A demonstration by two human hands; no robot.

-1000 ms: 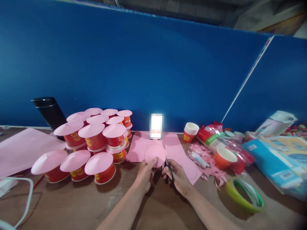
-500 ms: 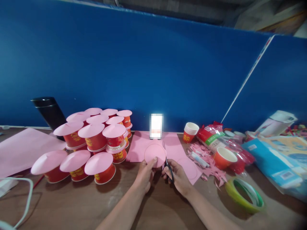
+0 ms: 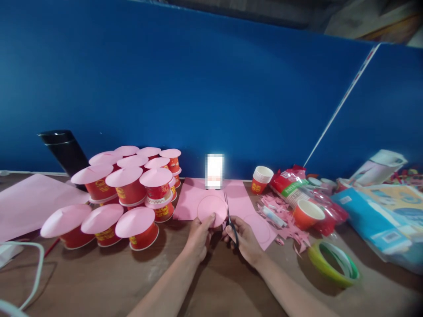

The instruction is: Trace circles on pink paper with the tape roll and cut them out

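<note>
My left hand (image 3: 201,235) pinches a round piece of pink paper (image 3: 213,207) by its lower edge, thumb on top. A drawn line follows the paper's rim. My right hand (image 3: 243,237) is closed round the handles of black-handled scissors (image 3: 233,230). The scissor blades point away from me, along the right edge of the round paper. Behind and beneath lie pink paper sheets (image 3: 188,193), one at the right with a circle drawn on it. Just beyond the hands a bright, blurred-out rectangle (image 3: 214,171) stands upright.
Several red paper cups (image 3: 143,237) with pink cone tops stand stacked at the left, near a black bottle (image 3: 62,149). Rightward are stacked cups (image 3: 262,179), pink scraps (image 3: 299,237), a lying cup (image 3: 308,215), a tape roll (image 3: 333,264) and a blue package (image 3: 366,224).
The view has shifted slightly, so everything sits a little higher and further left. Both hands keep their hold on the round paper and scissors, with little other visible movement.
</note>
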